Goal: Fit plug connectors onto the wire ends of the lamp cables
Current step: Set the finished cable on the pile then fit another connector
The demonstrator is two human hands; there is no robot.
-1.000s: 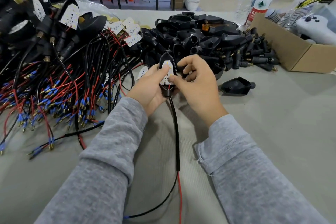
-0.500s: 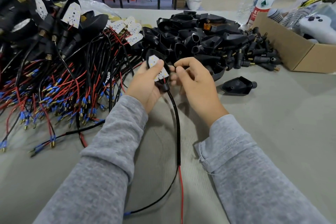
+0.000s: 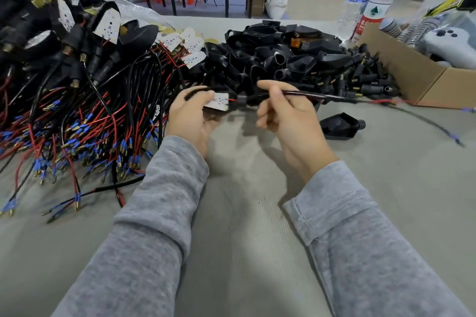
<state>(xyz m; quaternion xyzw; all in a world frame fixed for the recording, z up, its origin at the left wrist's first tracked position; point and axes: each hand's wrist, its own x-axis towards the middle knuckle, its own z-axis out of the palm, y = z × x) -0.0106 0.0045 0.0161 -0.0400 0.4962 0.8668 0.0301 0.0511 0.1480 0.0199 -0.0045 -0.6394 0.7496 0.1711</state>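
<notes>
My left hand (image 3: pixel 190 116) grips a black lamp head with a white LED board (image 3: pixel 219 101) just above the table. Its black cable (image 3: pixel 322 96) stretches out to the right, and my right hand (image 3: pixel 286 108) pinches it near the lamp. The cable's red and black wire ends (image 3: pixel 389 102) with blue-sleeved tips trail toward the cardboard box. A single black housing (image 3: pixel 341 126) lies right of my right hand. A heap of black plug parts and housings (image 3: pixel 296 59) sits behind both hands.
A large pile of lamp cables with red and black wires and blue terminals (image 3: pixel 72 116) covers the left of the grey table. A cardboard box (image 3: pixel 417 77) stands at the right, with two water bottles (image 3: pixel 371 5) behind it.
The lamp has been turned from upright to sideways. The cable that hung toward me now stretches to the right, and my right hand has slid along it.
</notes>
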